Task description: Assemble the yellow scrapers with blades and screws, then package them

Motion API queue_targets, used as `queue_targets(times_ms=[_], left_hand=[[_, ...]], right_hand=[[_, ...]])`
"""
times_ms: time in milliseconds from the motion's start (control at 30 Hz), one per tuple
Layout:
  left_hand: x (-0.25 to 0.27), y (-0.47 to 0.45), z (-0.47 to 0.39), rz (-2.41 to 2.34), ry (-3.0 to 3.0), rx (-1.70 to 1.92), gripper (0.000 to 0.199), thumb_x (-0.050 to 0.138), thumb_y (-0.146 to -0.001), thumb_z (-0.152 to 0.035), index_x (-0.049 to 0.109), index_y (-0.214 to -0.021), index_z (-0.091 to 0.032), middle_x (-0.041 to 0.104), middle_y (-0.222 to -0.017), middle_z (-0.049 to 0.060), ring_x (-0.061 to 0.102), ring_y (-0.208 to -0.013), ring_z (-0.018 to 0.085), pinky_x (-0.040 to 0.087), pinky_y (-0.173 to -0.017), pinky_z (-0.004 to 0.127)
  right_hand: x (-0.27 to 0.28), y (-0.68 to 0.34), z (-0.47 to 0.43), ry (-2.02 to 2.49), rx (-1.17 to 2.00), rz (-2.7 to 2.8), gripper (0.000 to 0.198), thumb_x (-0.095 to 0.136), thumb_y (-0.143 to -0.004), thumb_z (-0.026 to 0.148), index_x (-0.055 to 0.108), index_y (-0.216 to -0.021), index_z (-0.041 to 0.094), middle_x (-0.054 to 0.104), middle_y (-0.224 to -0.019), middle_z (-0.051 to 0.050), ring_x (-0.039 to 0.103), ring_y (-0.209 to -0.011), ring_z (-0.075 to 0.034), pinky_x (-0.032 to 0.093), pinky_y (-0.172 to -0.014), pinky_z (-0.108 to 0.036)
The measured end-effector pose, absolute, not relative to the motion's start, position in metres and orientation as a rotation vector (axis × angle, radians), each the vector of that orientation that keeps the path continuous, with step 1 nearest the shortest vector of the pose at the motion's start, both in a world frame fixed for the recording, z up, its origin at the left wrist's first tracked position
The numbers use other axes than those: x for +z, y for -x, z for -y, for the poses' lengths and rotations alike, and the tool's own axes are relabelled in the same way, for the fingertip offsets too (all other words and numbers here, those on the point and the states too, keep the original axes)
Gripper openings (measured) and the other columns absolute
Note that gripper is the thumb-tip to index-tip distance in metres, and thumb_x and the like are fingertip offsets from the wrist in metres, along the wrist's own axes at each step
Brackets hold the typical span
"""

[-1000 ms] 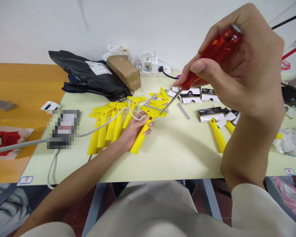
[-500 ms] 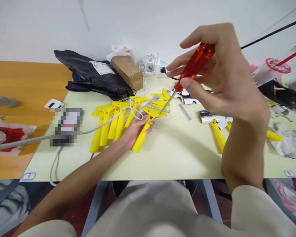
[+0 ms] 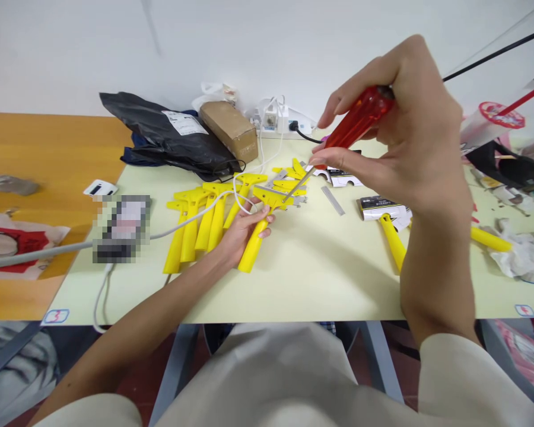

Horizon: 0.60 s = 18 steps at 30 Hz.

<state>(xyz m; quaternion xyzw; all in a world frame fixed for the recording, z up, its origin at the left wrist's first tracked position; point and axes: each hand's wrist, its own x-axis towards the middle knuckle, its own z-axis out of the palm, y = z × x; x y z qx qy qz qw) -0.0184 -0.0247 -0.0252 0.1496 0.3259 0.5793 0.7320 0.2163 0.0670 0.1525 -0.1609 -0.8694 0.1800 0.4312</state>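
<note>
My left hand [image 3: 244,231] is closed around the upper handle of a yellow scraper [image 3: 253,246], its wide head pointing away from me. A red-handled screwdriver [image 3: 358,121] is in my right hand [image 3: 409,136], raised above the table, thumb and fingers around the handle. Its metal shaft slants down to the left, and the tip meets the right part of the scraper's head. Loose yellow head pieces [image 3: 291,185] and metal blades lie just behind that head. One bare blade [image 3: 333,201] lies to the right of it.
Several yellow scrapers [image 3: 189,231] lie in a row left of my left hand, with a white cable [image 3: 191,219] across them. Behind are a black plastic bag [image 3: 160,133], a cardboard box [image 3: 231,130] and a power strip [image 3: 289,126]. Blade packaging [image 3: 380,209] and another scraper [image 3: 394,243] lie at right.
My right hand's fingers have shifted around the screwdriver handle, which now leans further over to the right. The scraper's head has turned slightly in my left hand.
</note>
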Motion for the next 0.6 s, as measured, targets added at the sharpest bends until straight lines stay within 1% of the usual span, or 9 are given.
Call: queue_targets(times_ms=[100,133,233,333,400,467,533,567,600], left_hand=[[-0.025,0.018,0.024,-0.745,-0.329,1.255,0.051,0.091,-0.081,-0.007,0.058,-0.116,-0.024,0.068,-0.1,0.001,0.069,-0.076,0.011,0.044,-0.046,0.014],[-0.025,0.018,0.024,-0.751,-0.328,1.253,0.051,0.091,-0.082,-0.007,0.057,-0.115,-0.024,0.067,-0.099,0.0,0.069,-0.076,0.011,0.044,-0.046,0.015],[-0.025,0.017,0.024,-0.753,-0.329,1.255,0.049,0.092,-0.082,-0.008,0.056,-0.112,-0.024,0.067,-0.099,0.0,0.069,-0.075,0.01,0.044,-0.046,0.014],[-0.025,0.017,0.023,-0.747,-0.32,1.252,0.049,0.093,-0.081,-0.008,0.056,-0.11,-0.023,0.067,-0.099,-0.001,0.069,-0.074,0.01,0.043,-0.045,0.014],[-0.025,0.017,0.023,-0.743,-0.305,1.247,0.05,0.093,-0.08,-0.008,0.056,-0.109,-0.023,0.066,-0.098,-0.001,0.069,-0.074,0.01,0.042,-0.045,0.014],[-0.026,0.018,0.023,-0.743,-0.294,1.248,0.05,0.093,-0.08,-0.007,0.057,-0.11,-0.023,0.067,-0.098,0.0,0.069,-0.074,0.01,0.042,-0.045,0.014],[-0.026,0.018,0.023,-0.749,-0.298,1.248,0.05,0.092,-0.08,-0.007,0.057,-0.112,-0.023,0.067,-0.1,0.0,0.069,-0.074,0.01,0.042,-0.046,0.014],[-0.026,0.018,0.023,-0.752,-0.305,1.247,0.05,0.092,-0.081,-0.007,0.058,-0.113,-0.024,0.068,-0.101,0.0,0.069,-0.074,0.01,0.043,-0.046,0.014],[-0.026,0.018,0.023,-0.752,-0.314,1.244,0.049,0.092,-0.081,-0.007,0.058,-0.113,-0.024,0.068,-0.101,0.0,0.069,-0.074,0.01,0.043,-0.046,0.014]], right_hand=[[0.159,-0.22,-0.062,0.489,0.592,2.255,0.056,0.092,-0.091,0.028,0.07,-0.139,0.047,0.071,-0.128,0.002,0.079,-0.105,-0.026,0.074,-0.092,-0.042],[0.161,-0.222,-0.061,0.491,0.633,2.277,0.059,0.091,-0.091,0.026,0.069,-0.141,0.048,0.07,-0.131,0.002,0.079,-0.108,-0.026,0.074,-0.094,-0.042],[0.163,-0.223,-0.058,0.427,0.639,2.265,0.063,0.094,-0.085,0.027,0.072,-0.14,0.051,0.068,-0.14,0.003,0.082,-0.109,-0.029,0.076,-0.089,-0.042],[0.161,-0.223,-0.055,0.42,0.5,2.212,0.061,0.096,-0.084,0.032,0.075,-0.137,0.054,0.069,-0.142,0.005,0.082,-0.106,-0.03,0.077,-0.083,-0.041],[0.161,-0.224,-0.053,0.509,0.423,2.244,0.055,0.093,-0.09,0.036,0.075,-0.138,0.055,0.069,-0.141,0.006,0.081,-0.107,-0.029,0.077,-0.086,-0.042],[0.162,-0.225,-0.054,0.557,0.434,2.301,0.056,0.086,-0.097,0.038,0.07,-0.147,0.056,0.068,-0.143,0.005,0.079,-0.111,-0.028,0.075,-0.094,-0.043],[0.164,-0.227,-0.056,0.507,0.539,2.348,0.066,0.083,-0.097,0.037,0.063,-0.157,0.055,0.066,-0.15,0.003,0.076,-0.123,-0.03,0.074,-0.1,-0.045],[0.164,-0.228,-0.057,0.457,0.591,2.346,0.069,0.084,-0.095,0.036,0.063,-0.159,0.055,0.065,-0.151,0.002,0.075,-0.127,-0.032,0.074,-0.1,-0.046],[0.164,-0.229,-0.058,0.413,0.618,2.326,0.07,0.087,-0.092,0.035,0.066,-0.156,0.055,0.067,-0.15,0.002,0.075,-0.127,-0.034,0.075,-0.098,-0.047]])
